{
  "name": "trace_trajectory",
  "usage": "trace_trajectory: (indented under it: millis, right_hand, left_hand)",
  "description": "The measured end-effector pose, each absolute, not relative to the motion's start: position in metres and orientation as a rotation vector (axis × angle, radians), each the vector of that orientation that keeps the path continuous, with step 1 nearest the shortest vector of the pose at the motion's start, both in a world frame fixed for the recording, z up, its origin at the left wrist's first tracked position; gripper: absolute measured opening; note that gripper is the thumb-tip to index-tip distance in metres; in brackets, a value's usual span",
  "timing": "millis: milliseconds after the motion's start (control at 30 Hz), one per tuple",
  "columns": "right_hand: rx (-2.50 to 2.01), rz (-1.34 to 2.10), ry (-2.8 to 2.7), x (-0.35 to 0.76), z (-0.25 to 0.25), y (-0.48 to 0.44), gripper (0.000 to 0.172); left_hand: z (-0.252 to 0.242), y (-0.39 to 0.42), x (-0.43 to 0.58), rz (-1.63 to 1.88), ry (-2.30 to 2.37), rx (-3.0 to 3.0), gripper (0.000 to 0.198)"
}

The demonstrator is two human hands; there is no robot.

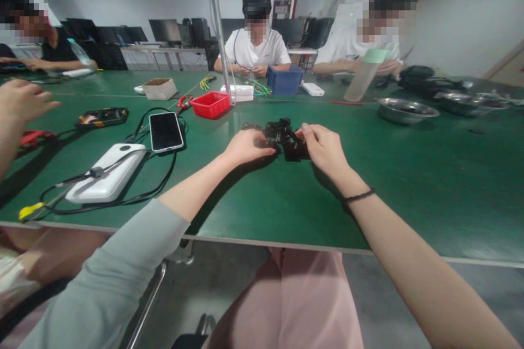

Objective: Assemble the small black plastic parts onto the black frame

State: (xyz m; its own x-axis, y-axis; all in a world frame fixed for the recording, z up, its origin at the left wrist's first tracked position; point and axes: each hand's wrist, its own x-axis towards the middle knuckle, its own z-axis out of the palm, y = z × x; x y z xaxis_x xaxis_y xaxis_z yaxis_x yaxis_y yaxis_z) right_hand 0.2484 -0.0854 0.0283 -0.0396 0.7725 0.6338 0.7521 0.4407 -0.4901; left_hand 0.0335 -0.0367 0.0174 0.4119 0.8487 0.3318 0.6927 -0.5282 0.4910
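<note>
A cluster of small black plastic parts (282, 135) lies on the green table (262, 202) in front of me. My left hand (244, 147) is curled, its fingertips closed on the left side of the cluster. My right hand (324, 148) pinches the right side of the same cluster with thumb and fingers pressed together. A black band circles my right wrist. Which single piece each hand grips is too small to tell.
A phone (165, 131), a white power bank (107, 172) and black cables lie at left. A red tray (211, 104), blue bin (285, 80), cardboard box (160, 88) and metal bowls (406, 110) stand farther back. Three people sit opposite. Another person's hand (22, 99) hovers at far left.
</note>
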Motion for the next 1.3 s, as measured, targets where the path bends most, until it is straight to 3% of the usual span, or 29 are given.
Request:
trace_trajectory:
  millis: [767,1300]
  right_hand:
    - [-1.391,0.093,-1.979,0.2464,0.0267,-0.0874,0.077]
    - [-1.424,0.171,-2.036,0.244,0.0253,-0.0901,0.069]
  left_hand:
    - [0.0134,-0.0383,0.0391,0.744,1.355,2.631,0.041]
    - [0.0145,-0.0438,0.0433,0.754,1.45,2.675,0.044]
